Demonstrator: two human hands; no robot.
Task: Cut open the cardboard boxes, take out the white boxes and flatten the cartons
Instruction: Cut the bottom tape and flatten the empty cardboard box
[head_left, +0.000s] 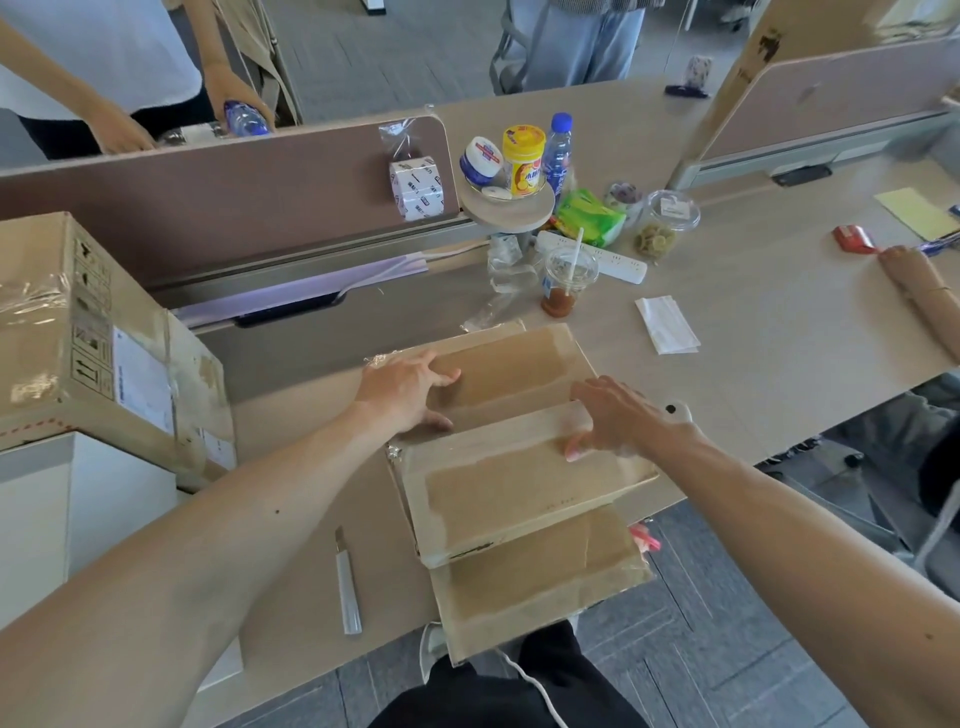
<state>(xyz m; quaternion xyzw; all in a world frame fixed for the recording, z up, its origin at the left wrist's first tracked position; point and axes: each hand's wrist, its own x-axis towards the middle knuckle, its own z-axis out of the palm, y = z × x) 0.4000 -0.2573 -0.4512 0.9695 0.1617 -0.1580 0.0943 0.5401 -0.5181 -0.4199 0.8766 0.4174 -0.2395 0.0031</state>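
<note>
A cardboard carton stands on the desk in front of me with its top flaps spread apart; the near flap hangs over the desk edge. My left hand rests with spread fingers on the carton's far left flap. My right hand presses its fingers on the near flap's taped edge. The inside of the carton is hidden from me. A silver utility knife lies on the desk to the left of the carton. A sealed, taped cardboard box sits at the far left on a white cabinet.
Behind the carton stand an iced drink cup, bottles and jars on a round stand, a power strip and snack bags. A white tissue lies right. Other people stand beyond the divider; someone's arm rests at right.
</note>
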